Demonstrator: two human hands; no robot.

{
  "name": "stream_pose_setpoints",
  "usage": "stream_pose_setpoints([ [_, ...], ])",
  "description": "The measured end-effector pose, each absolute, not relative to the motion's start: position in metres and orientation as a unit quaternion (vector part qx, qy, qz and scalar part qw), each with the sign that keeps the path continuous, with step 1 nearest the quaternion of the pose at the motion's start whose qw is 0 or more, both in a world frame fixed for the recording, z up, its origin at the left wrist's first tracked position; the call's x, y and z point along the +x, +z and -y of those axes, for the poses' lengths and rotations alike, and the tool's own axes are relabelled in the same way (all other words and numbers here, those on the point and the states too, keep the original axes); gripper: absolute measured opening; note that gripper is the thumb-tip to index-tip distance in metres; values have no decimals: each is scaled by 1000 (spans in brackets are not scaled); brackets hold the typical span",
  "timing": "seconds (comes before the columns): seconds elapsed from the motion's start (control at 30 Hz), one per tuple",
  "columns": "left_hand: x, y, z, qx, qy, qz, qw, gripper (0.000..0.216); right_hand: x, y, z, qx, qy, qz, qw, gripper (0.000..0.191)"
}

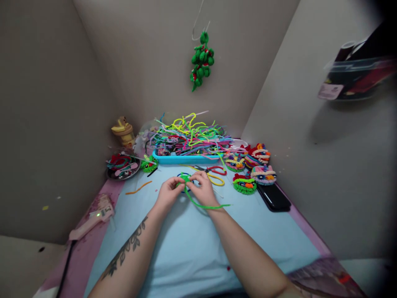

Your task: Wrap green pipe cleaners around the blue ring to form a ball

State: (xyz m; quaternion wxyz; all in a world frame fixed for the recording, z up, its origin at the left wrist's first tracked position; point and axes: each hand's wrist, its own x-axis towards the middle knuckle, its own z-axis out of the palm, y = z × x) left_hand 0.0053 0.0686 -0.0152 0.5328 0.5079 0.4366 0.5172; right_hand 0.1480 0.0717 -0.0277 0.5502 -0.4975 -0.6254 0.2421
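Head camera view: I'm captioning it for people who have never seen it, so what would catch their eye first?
First, the tangle of bright pipe cleaners heaped in the blue tray at the back. Then the left hand and right hand at the centre, both pinching a green pipe cleaner over the light blue mat. A green ornament hangs on the wall above.

Found open blue mat [186, 248] nearer than the left hand [169, 193] and out to its side. Met scissors [214, 169] and a heaped tray [182, 159] just ahead. Hit woven discs [245, 184] and a phone [274, 197] past the right hand [203, 189].
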Motion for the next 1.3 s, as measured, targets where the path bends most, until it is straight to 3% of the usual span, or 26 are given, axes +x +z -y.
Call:
stream_pose_setpoints([
  [0.2,4,-20,-71,534,486,-422,547,19,155,-34,-81,-482,386,560,552,13],
  [0.4,5,-21,-69,540,473,-400,570,20,158,-37,-82,-449,436,534,568,16],
  [0.57,3,-17,-70,503,506,-412,567,24,156,-33,-78,-472,384,572,550,7],
  [0.73,-1,-18,-75,457,554,-437,543,25,148,-26,-69,-491,313,610,538,32],
  [0.93,6,-19,-71,461,554,-420,551,30,141,-26,-65,-473,253,632,559,7],
  [1.13,8,-16,-68,439,553,-407,580,67,140,-27,-64,-454,286,637,554,4],
  [1.3,5,-15,-69,462,533,-443,553,65,145,-22,-64,-461,289,611,576,3],
])
